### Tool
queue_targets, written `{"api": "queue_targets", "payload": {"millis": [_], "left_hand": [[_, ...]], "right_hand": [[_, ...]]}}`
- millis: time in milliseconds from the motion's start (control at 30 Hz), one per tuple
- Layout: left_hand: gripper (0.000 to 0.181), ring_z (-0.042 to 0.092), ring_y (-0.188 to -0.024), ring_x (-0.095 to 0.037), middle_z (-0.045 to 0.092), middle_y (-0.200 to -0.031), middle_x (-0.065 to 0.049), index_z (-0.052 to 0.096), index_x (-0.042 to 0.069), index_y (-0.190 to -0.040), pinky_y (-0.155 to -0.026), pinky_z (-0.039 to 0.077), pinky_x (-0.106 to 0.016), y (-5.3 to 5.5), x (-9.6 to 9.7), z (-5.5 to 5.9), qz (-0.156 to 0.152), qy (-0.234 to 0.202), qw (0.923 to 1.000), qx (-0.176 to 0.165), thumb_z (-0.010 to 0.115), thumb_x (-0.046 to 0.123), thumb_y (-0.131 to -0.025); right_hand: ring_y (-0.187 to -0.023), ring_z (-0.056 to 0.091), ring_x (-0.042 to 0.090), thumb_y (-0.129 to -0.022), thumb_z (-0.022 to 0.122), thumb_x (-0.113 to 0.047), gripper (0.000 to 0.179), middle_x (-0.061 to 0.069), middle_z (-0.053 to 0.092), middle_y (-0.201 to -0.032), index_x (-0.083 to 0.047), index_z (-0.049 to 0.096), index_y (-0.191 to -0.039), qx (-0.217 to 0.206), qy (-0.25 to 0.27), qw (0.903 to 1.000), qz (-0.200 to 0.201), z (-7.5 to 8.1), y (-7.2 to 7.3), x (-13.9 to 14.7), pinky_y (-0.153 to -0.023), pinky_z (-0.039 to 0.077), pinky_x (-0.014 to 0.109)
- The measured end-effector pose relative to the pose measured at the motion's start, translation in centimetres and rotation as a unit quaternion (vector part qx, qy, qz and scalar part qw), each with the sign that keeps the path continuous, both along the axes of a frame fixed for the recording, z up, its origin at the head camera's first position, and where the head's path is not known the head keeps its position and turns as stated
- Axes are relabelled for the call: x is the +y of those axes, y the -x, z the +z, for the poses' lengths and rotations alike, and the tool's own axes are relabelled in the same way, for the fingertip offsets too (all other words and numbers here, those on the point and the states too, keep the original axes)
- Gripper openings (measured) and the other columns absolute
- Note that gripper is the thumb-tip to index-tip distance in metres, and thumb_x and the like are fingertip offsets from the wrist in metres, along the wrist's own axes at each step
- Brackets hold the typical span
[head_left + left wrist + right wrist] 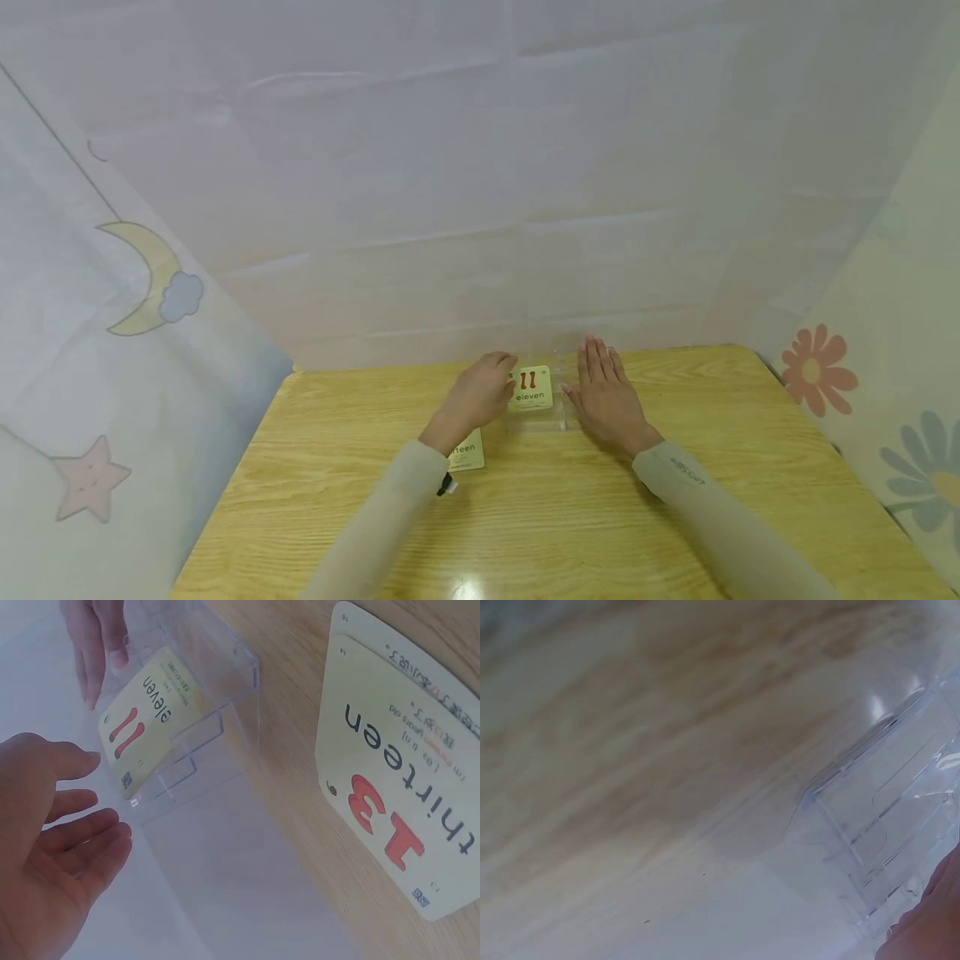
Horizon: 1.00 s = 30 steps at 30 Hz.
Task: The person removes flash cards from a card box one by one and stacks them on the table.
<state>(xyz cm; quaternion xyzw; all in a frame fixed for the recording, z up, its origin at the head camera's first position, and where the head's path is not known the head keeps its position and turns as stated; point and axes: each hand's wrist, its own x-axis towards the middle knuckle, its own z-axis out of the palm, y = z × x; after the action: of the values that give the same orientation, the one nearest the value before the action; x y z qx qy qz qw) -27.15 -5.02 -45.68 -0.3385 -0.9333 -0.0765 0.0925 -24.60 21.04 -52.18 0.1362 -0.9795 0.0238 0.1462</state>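
A clear plastic holder (536, 426) stands near the back edge of the table, its low see-through walls also visible in the right wrist view. In it lies a yellow flash card (535, 387) printed with a red 11 and "eleven". My left hand (480, 392) is just left of that card; in the left wrist view its fingers are loosely bent and hold nothing. With fingers straight, my right hand (609, 404) rests along the holder's right side. A thirteen card (390, 780) lies on the table below my left wrist, atop at least one other card.
The wooden table (555, 517) meets a pale sheet wall (480, 208) at the back. Printed side walls stand left and right. A small black thing with a light tip (447, 484) is by my left cuff.
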Motion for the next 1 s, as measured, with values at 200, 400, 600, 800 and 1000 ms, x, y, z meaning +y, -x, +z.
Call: {"api": "queue_targets", "payload": {"millis": [200,400,600,800,1000], "left_hand": [[0.047,0.059,-0.140,-0.028,0.061,-0.149,-0.013,0.054,0.003,-0.149,-0.118,0.052,-0.037,0.2,0.8,-0.4,-0.004,0.033,0.9985,0.044,0.063,0.022,-0.106],[0.054,0.054,-0.147,-0.026,0.054,-0.158,-0.014,0.049,0.003,-0.154,-0.125,0.044,-0.034,0.2,1.6,-0.9,-0.009,0.095,0.9919,0.084,0.062,0.026,-0.107],[0.055,0.047,-0.153,-0.025,0.049,-0.163,-0.013,0.044,0.003,-0.158,-0.128,0.039,-0.036,0.2,1.9,-1.7,-0.022,0.132,0.9864,0.095,0.053,0.028,-0.111],[0.054,0.044,-0.155,-0.024,0.047,-0.165,-0.013,0.042,0.003,-0.160,-0.128,0.038,-0.038,0.0,2.1,-2.3,-0.026,0.137,0.9863,0.088,0.050,0.026,-0.112],[0.056,0.044,-0.155,-0.024,0.046,-0.165,-0.013,0.041,0.002,-0.160,-0.128,0.038,-0.036,-0.3,2.3,-2.4,-0.023,0.144,0.9858,0.082,0.052,0.027,-0.111]], "right_hand": [[-0.164,0.011,0.045,-0.113,0.041,-0.047,0.081,0.031,0.011,-0.174,0.012,0.016,-0.163,0.004,-0.001,1.0000,-0.001,0.3,0.0,0.0,-0.136,0.011,0.059],[-0.164,0.009,0.045,-0.113,0.041,-0.046,0.081,0.030,0.009,-0.174,0.011,0.014,-0.164,-0.003,0.003,1.0000,-0.003,0.1,0.0,0.0,-0.136,0.011,0.059],[-0.165,0.007,0.044,-0.112,0.043,-0.045,0.082,0.031,0.009,-0.174,0.012,0.015,-0.163,0.001,0.003,1.0000,-0.003,-0.3,0.1,0.0,-0.136,0.011,0.060],[-0.164,0.009,0.045,-0.112,0.044,-0.045,0.081,0.031,0.010,-0.174,0.012,0.016,-0.163,0.004,0.011,0.9999,-0.001,-0.6,0.0,0.0,-0.135,0.011,0.060],[-0.164,0.009,0.045,-0.112,0.045,-0.044,0.082,0.031,0.010,-0.174,0.012,0.015,-0.163,0.004,0.013,0.9999,0.000,-0.7,0.1,-0.2,-0.136,0.010,0.060]]}}
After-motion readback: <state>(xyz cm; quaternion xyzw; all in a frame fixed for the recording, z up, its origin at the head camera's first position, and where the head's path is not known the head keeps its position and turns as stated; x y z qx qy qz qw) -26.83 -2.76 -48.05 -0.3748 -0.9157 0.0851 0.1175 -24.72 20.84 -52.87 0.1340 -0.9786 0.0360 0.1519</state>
